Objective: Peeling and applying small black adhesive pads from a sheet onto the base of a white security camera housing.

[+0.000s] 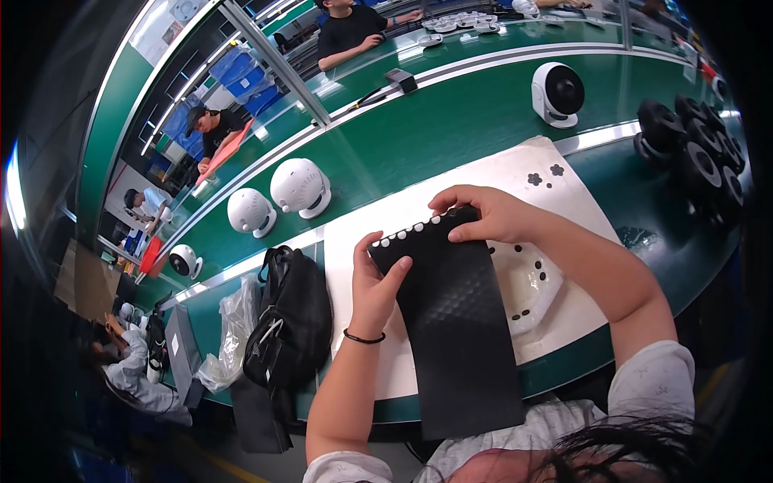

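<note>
A long black sheet [455,322] hangs between my hands over the white board [354,233]. Small round white spots [402,234] line its top edge, and faint round bumps show on its middle. My left hand [377,282] pinches the sheet's upper left corner, thumb in front and fingers behind. At the upper right corner, my right hand [483,213] grips it with thumb and fingers. Partly behind the sheet lies a whitish angular dish-like part [547,302] with small dark oval pads spaced around it. Two dark flower-shaped pieces [534,179] rest on the board's far side.
Round white devices [300,187] stand along the green bench [427,121], one with a black front [558,95] at the far right. A black bag [294,322] and clear plastic [233,338] lie left. Black ring-shaped parts [700,161] are piled right. Other people work beyond.
</note>
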Available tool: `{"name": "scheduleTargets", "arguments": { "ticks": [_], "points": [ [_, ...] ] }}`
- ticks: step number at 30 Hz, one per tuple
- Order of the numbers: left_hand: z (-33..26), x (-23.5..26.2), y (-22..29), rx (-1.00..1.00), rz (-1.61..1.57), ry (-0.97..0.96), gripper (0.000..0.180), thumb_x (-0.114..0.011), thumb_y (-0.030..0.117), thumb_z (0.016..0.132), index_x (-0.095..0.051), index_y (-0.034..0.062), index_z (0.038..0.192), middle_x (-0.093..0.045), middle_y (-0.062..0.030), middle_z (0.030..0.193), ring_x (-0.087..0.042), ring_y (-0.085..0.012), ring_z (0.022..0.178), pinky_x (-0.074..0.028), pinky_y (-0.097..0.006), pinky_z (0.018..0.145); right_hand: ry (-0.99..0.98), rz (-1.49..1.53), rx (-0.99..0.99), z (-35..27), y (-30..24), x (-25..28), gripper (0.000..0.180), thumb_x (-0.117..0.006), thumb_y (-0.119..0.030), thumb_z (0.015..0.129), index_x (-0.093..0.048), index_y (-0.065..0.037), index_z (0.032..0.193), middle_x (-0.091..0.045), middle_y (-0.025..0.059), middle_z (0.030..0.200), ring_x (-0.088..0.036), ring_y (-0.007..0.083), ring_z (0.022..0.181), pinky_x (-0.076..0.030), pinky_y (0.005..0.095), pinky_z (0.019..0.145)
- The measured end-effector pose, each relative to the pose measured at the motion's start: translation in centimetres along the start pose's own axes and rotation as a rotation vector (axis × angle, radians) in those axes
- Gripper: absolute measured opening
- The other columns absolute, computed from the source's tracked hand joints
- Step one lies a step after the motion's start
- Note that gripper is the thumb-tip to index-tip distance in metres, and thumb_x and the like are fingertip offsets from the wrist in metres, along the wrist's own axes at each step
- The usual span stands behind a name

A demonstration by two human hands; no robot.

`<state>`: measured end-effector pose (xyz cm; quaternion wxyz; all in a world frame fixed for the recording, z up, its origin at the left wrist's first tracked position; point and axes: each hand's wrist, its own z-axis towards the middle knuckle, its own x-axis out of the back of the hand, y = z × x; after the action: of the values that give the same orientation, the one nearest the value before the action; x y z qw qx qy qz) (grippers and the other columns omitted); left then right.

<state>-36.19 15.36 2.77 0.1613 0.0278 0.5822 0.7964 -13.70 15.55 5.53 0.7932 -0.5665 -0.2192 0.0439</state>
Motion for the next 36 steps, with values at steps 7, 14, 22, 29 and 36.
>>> {"name": "scheduleTargets", "arguments": {
  "ticks": [7,14,22,29,36],
  "points": [
    [0.2,0.4,-0.7,0.031,0.045,-0.052,0.038,-0.062,0.003,0.081,-0.040,0.0038,0.112,-0.054,-0.0059,0.100,-0.052,-0.0104,0.090,-0.044,-0.022,0.076,-0.108,-0.065,-0.322,0.1,0.4,1.7,0.050,-0.071,-0.017,0.071,-0.051,-0.008,0.116,-0.054,0.0037,0.103,-0.049,0.0100,0.090,-0.042,0.0239,0.078],
    [0.0,1.1,-0.7,0.064,-0.011,-0.026,0.027,-0.063,0.004,0.080,-0.046,0.0023,0.101,-0.057,-0.0045,0.094,-0.054,-0.0092,0.086,-0.044,-0.022,0.076,-0.085,0.156,-0.349,0.3,1.1,0.9,0.029,-0.069,-0.006,0.072,-0.057,-0.003,0.099,-0.058,0.0000,0.087,-0.053,0.0078,0.079,-0.042,0.0215,0.071],
    [-0.1,1.2,-0.2,0.342,-0.250,-0.110,0.035,-0.065,0.006,0.078,-0.045,0.0028,0.106,-0.055,-0.0041,0.099,-0.052,-0.0112,0.092,-0.043,-0.025,0.081,-0.066,0.177,-0.326,0.4,1.1,0.2,0.031,-0.068,-0.010,0.073,-0.055,-0.003,0.100,-0.058,0.0037,0.086,-0.054,0.0103,0.080,-0.043,0.0229,0.072],
    [-0.4,0.5,-1.3,0.274,-0.188,-0.131,0.032,-0.063,0.011,0.080,-0.054,-0.0014,0.108,-0.059,-0.0059,0.099,-0.055,-0.0120,0.090,-0.045,-0.025,0.079,-0.157,0.076,-0.292,-0.5,1.7,2.0,0.074,-0.075,-0.001,0.055,-0.045,-0.009,0.122,-0.055,0.0052,0.104,-0.055,0.0118,0.084,-0.046,0.0235,0.072],
    [-0.6,2.3,-0.6,0.274,-0.122,-0.141,0.031,-0.062,0.014,0.082,-0.054,-0.0026,0.108,-0.060,-0.0054,0.097,-0.055,-0.0112,0.087,-0.045,-0.025,0.078,-0.247,0.336,-0.354,-0.3,1.9,0.8,0.093,-0.085,-0.010,0.046,-0.038,-0.003,0.127,-0.049,0.0061,0.118,-0.043,0.0172,0.114,-0.031,0.0315,0.097]
  ]
}}
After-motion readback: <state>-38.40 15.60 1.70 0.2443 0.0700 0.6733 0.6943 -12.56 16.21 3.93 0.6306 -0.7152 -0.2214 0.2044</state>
